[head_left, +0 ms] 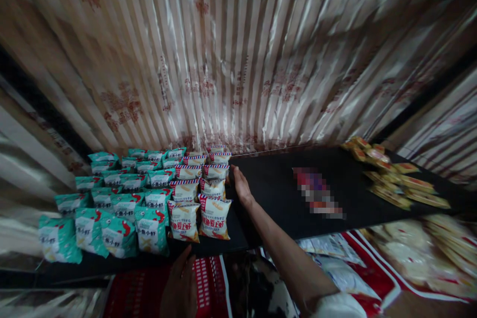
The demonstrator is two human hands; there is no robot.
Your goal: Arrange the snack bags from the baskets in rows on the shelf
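My right hand [242, 186] reaches over the black shelf [266, 208], its fingers stretched out flat. It is beside the right column of white snack bags [215, 216], near the rear ones; whether it touches them I cannot tell. Those bags stand upright in two columns with red lettering and striped tops. My left hand [179, 280] is dim and low, in front of the shelf's edge below the front white bags. Its fingers point up, slightly apart, with nothing visible in them. Left of the white bags stand rows of teal snack bags [152, 228].
Yellow flat packets [419, 184] lie in a loose pile at the shelf's right end. A pixelated patch covers something mid-shelf. Below stand a red bag [210, 283] and a red-edged bag holding pale packages [406, 253]. Striped plastic sheeting [223, 59] hangs behind.
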